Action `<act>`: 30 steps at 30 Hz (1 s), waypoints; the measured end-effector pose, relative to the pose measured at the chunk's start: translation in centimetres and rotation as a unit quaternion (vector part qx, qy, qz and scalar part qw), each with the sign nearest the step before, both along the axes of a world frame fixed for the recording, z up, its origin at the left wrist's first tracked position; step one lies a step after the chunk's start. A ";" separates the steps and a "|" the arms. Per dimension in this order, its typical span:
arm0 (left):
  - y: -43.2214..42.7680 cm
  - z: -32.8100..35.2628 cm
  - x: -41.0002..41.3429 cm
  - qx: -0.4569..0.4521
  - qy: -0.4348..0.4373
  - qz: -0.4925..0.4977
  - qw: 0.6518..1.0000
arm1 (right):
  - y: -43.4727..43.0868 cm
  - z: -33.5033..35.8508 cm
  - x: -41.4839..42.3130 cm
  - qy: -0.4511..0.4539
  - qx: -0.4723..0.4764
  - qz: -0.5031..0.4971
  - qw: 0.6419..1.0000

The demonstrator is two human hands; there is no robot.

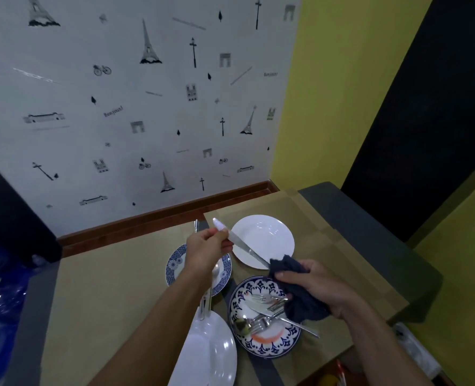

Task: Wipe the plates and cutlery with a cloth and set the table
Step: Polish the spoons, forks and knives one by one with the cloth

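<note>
Centre frame: our left hand [205, 249] pinches a silver metal table knife [247, 250] near its upper end | our right hand [322, 285] clutches a dark blue cloth [303, 305] round its lower end.

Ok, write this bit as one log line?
step: wiping knife; left hand: holds knife; right hand: grips cloth around knife; waiting: cutlery on patterned plate

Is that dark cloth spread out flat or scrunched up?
Scrunched up: the dark blue cloth is bunched in the right hand, covering one end of the silver table knife.
</note>
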State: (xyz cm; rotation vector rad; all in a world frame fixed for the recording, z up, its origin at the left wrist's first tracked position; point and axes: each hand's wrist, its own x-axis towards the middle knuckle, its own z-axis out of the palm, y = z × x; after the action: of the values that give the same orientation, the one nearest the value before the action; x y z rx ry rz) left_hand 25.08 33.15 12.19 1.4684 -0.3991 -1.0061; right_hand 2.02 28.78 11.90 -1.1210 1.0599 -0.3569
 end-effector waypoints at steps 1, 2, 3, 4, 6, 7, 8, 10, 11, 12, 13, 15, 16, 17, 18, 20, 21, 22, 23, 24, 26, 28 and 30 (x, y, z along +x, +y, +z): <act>0.2 -0.2 0.1 0.004 0.024 0.001 1.000 | -0.3 -0.2 -0.3 0.002 -0.001 -0.010 1.000; 0.5 -0.3 0.3 0.007 0.050 -0.004 0.999 | -0.5 -0.3 -0.4 0.003 -0.006 -0.027 1.000; 0.8 -0.4 0.3 0.008 0.077 -0.013 0.997 | -0.7 -0.5 -0.5 -0.002 -0.015 -0.052 0.999; 1.1 -0.5 0.3 0.009 0.103 -0.023 0.994 | -0.8 -0.6 -0.4 -0.013 -0.023 -0.091 0.996; 1.8 -0.6 0.1 0.013 0.140 -0.048 0.989 | -1.0 -0.8 0.1 -0.006 -0.044 -0.204 0.978; 2.1 -0.7 -0.2 0.015 0.145 -0.063 0.987 | -1.2 -1.1 0.3 0.004 -0.057 -0.263 0.963; 2.4 -0.9 -0.6 0.019 0.141 -0.075 0.987 | -1.4 -1.3 0.6 0.005 -0.068 -0.319 0.945; 2.8 -1.5 -1.5 0.022 0.111 -0.094 0.989 | -1.6 -2.0 1.2 -0.012 -0.088 -0.410 0.908; 3.0 -1.6 -1.9 0.022 0.089 -0.102 0.990 | -1.6 -2.3 1.5 -0.008 -0.097 -0.435 0.895; 3.1 -1.8 -2.2 0.021 0.069 -0.111 0.991 | -1.6 -2.4 1.7 -0.001 -0.102 -0.450 0.887; 3.2 -1.8 -2.3 0.019 0.050 -0.120 0.991 | -1.5 -2.5 1.9 0.004 -0.106 -0.456 0.884; 3.5 -1.9 -2.1 0.020 0.005 -0.147 0.989 | -1.3 -2.5 2.2 -0.003 -0.109 -0.455 0.884; 3.6 -2.0 -1.9 0.023 -0.022 -0.161 0.986 | -1.2 -2.3 2.2 -0.013 -0.105 -0.452 0.885; 3.8 -2.1 -1.8 0.025 -0.047 -0.172 0.984 | -1.2 -2.2 2.2 -0.024 -0.097 -0.446 0.890; 4.0 -2.2 -1.8 0.024 -0.074 -0.182 0.980 | -1.1 -1.9 2.2 -0.038 -0.087 -0.435 0.895; 4.2 -2.5 -2.4 0.006 -0.142 -0.209 0.967 | -1.0 -1.6 2.9 -0.052 -0.059 -0.392 0.917; 4.2 -2.6 -2.8 -0.008 -0.172 -0.221 0.960 | -0.7 -1.7 3.6 -0.041 -0.046 -0.357 0.932; 4.1 -2.7 -3.3 -0.022 -0.197 -0.224 0.954 | -0.4 -1.8 4.3 -0.020 -0.040 -0.317 0.947; 3.9 -2.8 -3.7 -0.034 -0.219 -0.218 0.950 | 0.0 -2.1 4.9 0.001 -0.044 -0.277 0.960; 3.7 -3.0 -3.9 -0.043 -0.243 -0.207 0.947 | 0.5 -2.2 5.5 0.016 -0.055 -0.245 0.968; 3.3 -3.3 -3.9 -0.049 -0.312 -0.194 0.929 | 1.0 -2.2 6.1 0.023 -0.070 -0.221 0.973; 3.4 -3.5 -3.7 -0.059 -0.397 -0.207 0.892 | 0.9 -2.0 6.1 0.027 -0.072 -0.213 0.974; 3.5 -3.9 -3.6 -0.067 -0.469 -0.220 0.853 | 0.8 -1.7 6.1 0.032 -0.074 -0.203 0.976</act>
State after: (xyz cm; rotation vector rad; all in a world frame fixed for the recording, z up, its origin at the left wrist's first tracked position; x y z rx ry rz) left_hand 21.53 36.62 8.31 1.7001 -1.5370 -0.4980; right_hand 8.17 29.58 10.15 -1.0487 1.3383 -0.7377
